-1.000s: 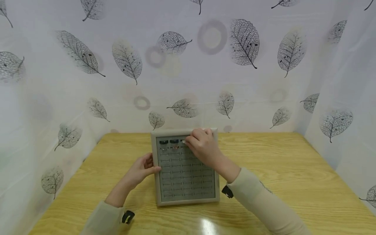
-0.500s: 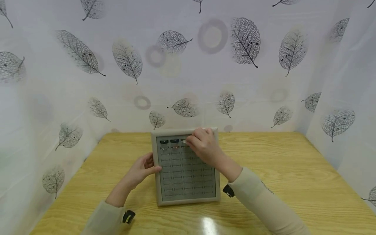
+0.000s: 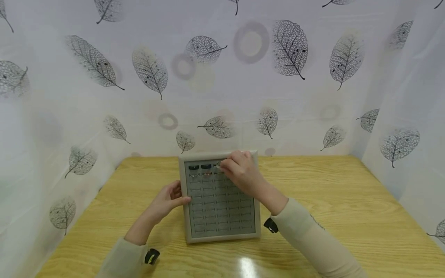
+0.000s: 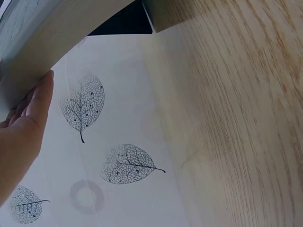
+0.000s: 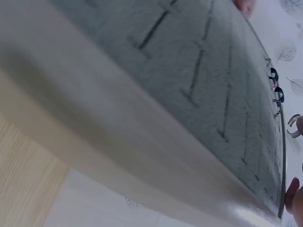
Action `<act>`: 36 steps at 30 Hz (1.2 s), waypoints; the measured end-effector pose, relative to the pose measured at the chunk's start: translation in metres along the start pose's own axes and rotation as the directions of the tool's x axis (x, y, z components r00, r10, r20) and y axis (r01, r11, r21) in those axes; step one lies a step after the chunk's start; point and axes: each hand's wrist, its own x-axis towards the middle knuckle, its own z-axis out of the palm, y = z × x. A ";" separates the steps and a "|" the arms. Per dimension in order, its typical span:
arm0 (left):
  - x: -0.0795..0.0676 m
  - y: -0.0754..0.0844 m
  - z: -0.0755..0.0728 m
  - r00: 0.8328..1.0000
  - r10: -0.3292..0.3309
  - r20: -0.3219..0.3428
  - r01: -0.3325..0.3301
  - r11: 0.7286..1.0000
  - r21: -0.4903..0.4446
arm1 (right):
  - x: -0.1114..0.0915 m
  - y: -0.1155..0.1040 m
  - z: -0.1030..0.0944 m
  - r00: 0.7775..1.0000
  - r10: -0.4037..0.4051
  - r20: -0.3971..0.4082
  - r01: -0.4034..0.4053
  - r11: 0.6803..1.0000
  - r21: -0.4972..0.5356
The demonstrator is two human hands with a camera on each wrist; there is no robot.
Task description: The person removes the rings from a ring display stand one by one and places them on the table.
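A ring display board [image 3: 222,216] with a pale frame and a grey slotted pad stands propped up on the table. My left hand [image 3: 163,204] grips its left side, thumb on the front and fingers around the back edge. At the top row, my right hand [image 3: 243,175] pinches a silver ring [image 5: 295,134] in front of the third slot from the left. In the right wrist view this ring is just off the pad. Two dark rings, one [image 3: 193,168] at the far left and another [image 3: 206,166] beside it, sit in the top row; smaller shiny rings show below them.
The wooden table [image 3: 313,185] extends on both sides of the board. Behind it hangs a white curtain [image 3: 222,92] with a leaf print. A black support [image 4: 125,21] shows behind the board in the left wrist view.
The silver ring has turned and shifted slightly in my right fingertips near the third top slot. My left hand and the board stay almost where they were.
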 end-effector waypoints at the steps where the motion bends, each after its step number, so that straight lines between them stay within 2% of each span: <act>1: 0.000 0.000 0.000 1.000 -0.004 -0.002 0.004 1.000 0.000 | 0.000 0.000 0.000 1.000 0.006 -0.003 -0.006 1.000 0.011; 9: 0.000 0.000 0.000 1.000 -0.025 -0.004 0.025 1.000 -0.002 | 0.002 -0.001 -0.002 1.000 0.005 -0.001 -0.005 1.000 0.029; 17: 0.001 -0.001 -0.001 1.000 -0.013 0.001 0.013 1.000 0.010 | 0.000 0.000 -0.005 1.000 -0.010 -0.007 0.011 0.998 0.059; 25: 0.001 -0.001 -0.001 1.000 -0.031 -0.001 0.031 0.999 0.022 | -0.008 0.001 -0.012 0.999 -0.038 -0.007 0.038 0.995 0.096; 36: 0.002 -0.001 -0.001 1.000 -0.027 0.000 0.027 1.000 0.011 | -0.024 0.000 -0.030 0.999 -0.055 0.004 0.054 0.998 0.044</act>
